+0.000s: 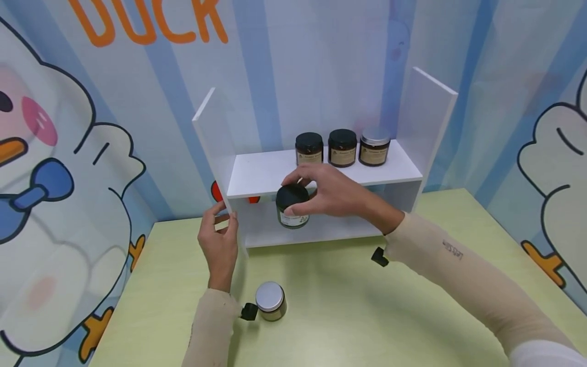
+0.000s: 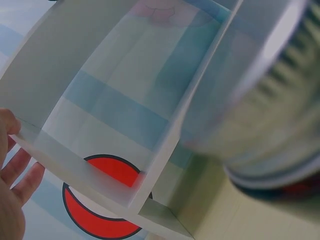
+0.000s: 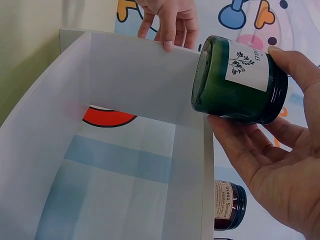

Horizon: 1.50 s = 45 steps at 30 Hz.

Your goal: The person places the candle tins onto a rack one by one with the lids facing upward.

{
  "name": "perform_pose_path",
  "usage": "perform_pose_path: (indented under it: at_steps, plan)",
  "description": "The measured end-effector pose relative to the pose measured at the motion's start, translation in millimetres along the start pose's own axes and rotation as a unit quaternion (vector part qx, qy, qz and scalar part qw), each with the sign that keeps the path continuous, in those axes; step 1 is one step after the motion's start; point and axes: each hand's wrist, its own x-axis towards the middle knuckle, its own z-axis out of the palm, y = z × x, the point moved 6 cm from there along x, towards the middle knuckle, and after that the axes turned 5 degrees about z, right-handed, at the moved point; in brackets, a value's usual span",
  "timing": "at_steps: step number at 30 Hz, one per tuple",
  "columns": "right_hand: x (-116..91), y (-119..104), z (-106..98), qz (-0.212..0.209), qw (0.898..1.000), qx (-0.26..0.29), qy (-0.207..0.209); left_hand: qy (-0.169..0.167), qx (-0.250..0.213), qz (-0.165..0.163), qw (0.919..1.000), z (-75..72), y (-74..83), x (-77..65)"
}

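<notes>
My right hand (image 1: 327, 191) grips a green glass candle jar (image 3: 232, 82) with a black lid and a white label. Thumb and fingers lie around the lid end, and the jar is held in front of the white shelf's (image 1: 257, 173) middle board. In the right wrist view the jar is tipped on its side, its leaf-printed label showing. My left hand (image 1: 220, 244) holds the front edge of the shelf's left side panel, thumb and fingers on either side of it. Near the left wrist, a silver-lidded jar (image 1: 270, 300) stands on the table.
On the middle board stand two black-lidded brown jars (image 1: 342, 148) and a silver-lidded one (image 1: 374, 147), towards the right. The shelf's tall side panels (image 1: 431, 112) rise at both ends. Behind the pale green table (image 1: 348, 306) hangs a duck-printed backdrop (image 1: 293, 61).
</notes>
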Motion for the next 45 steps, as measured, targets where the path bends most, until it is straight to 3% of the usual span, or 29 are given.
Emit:
perform_pose_path:
  at_steps: [45]
  plan:
    - [28,-11,-19,-0.02,0.997,-0.054,0.047,-0.004,0.022,-0.008,0.9997,0.3,-0.2,-0.6]
